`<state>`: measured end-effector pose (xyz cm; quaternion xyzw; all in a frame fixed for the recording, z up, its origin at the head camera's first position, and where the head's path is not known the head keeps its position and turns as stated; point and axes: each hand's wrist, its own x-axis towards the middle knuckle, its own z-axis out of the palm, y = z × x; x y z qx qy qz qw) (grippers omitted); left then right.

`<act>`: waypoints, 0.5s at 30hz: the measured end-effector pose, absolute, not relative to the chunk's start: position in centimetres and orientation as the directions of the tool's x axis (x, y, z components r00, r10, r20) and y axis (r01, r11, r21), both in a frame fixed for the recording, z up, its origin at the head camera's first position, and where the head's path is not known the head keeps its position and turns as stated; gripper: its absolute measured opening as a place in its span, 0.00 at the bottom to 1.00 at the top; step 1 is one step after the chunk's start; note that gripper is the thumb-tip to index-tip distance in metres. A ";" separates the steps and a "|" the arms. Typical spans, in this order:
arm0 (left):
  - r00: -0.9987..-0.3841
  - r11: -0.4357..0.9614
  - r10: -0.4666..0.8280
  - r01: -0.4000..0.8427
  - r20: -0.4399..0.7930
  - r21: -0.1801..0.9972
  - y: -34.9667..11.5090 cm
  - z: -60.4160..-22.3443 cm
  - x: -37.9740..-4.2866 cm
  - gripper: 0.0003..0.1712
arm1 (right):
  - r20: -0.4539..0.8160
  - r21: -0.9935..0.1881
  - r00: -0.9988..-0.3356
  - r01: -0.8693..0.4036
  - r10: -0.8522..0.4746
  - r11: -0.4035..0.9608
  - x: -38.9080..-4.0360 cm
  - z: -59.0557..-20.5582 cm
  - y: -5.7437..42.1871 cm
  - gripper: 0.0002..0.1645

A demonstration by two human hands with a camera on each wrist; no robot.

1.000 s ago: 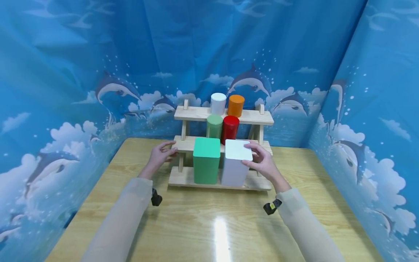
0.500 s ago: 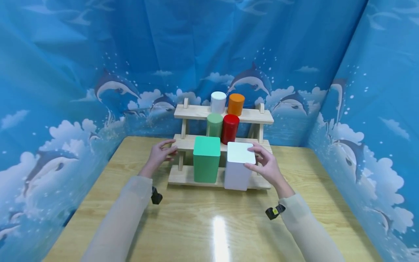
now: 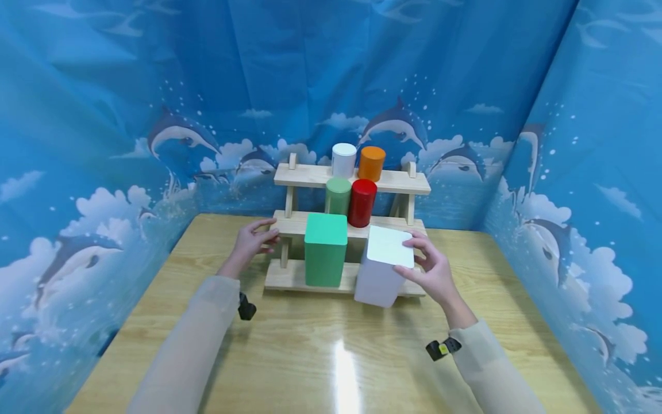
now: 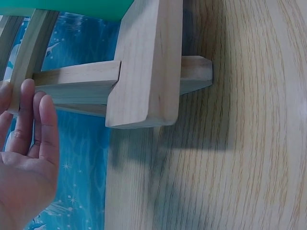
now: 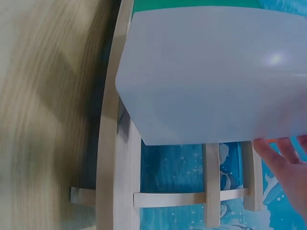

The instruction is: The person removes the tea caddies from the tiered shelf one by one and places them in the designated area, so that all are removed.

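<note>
My right hand (image 3: 433, 270) grips a white rectangular box (image 3: 384, 267) near its top, at the right end of a three-tier wooden stand (image 3: 288, 277). The box tilts, its base overhanging the front edge of the bottom shelf; in the right wrist view, its side (image 5: 206, 76) fills the upper part and the fingers (image 5: 273, 158) lie against it. My left hand (image 3: 250, 244) holds the left end of the middle shelf (image 3: 291, 223), thumb and fingers about the board in the left wrist view. Beside the white box, a green rectangular box (image 3: 326, 256) stands upright on the bottom shelf.
On the middle shelf stand a light green cylinder (image 3: 338, 197) and a red cylinder (image 3: 362, 202). The top shelf bears a white cylinder (image 3: 343, 161) and an orange cylinder (image 3: 371, 164). The wooden table (image 3: 295, 351) is bordered by a blue dolphin-print curtain (image 3: 289, 69).
My right hand has drawn the white box forward and to the right, away from the green box, and it has tipped. My left hand stays on the stand.
</note>
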<state>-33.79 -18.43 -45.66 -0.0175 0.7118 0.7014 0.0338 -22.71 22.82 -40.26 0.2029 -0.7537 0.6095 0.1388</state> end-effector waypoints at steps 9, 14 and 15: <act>-0.997 0.023 0.011 -0.081 -0.081 0.996 -18.4 -45.5 -33.7 0.28 | 0.537 -0.818 -0.835 -0.550 -0.116 0.168 -20.9 -40.5 22.8 0.28; -0.997 0.025 0.013 -0.081 -0.081 0.996 -18.2 -45.2 -33.5 0.28 | 0.562 -0.804 -0.819 -0.573 -0.112 0.160 -20.1 -40.7 22.6 0.28; -0.997 0.025 0.010 -0.082 -0.082 0.996 -18.2 -45.2 -33.5 0.27 | 0.568 -0.800 -0.815 -0.579 -0.113 0.159 -20.0 -40.8 22.5 0.28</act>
